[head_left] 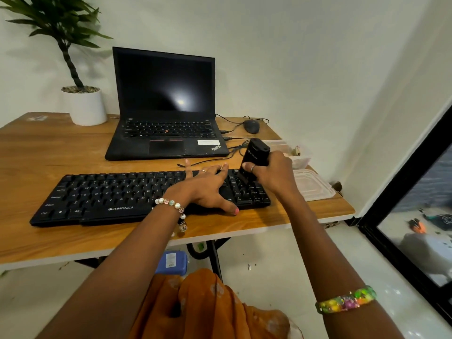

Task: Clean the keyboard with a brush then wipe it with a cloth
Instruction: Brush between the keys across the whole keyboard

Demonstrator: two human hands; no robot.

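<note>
Head cam looks down on the brushing step, I'd say: the right hand is wrapped around a chunky black brush tool, its lower end down on the number-pad end of the keyboard, while the left hand lies flat with fingers spread over the keys just beside it, thumb on the front edge, looks like it's pinning the board in place. The keyboard sits along the front edge of the desk, running from near the left side to the right side. My guess is only the right end is getting done so far, so next the brush needs to travel leftward row by row and the left hand has to get out of the way. Can't spot a cloth anywhere, so the wipe step is still to come. Behind the keyboard there's an open laptop with a dark screen, a mouse toward the back right corner, a potted plant at the back left, and clear plastic containers at the right edge. White walls, pale floor, dark-framed glass on the right.
</note>
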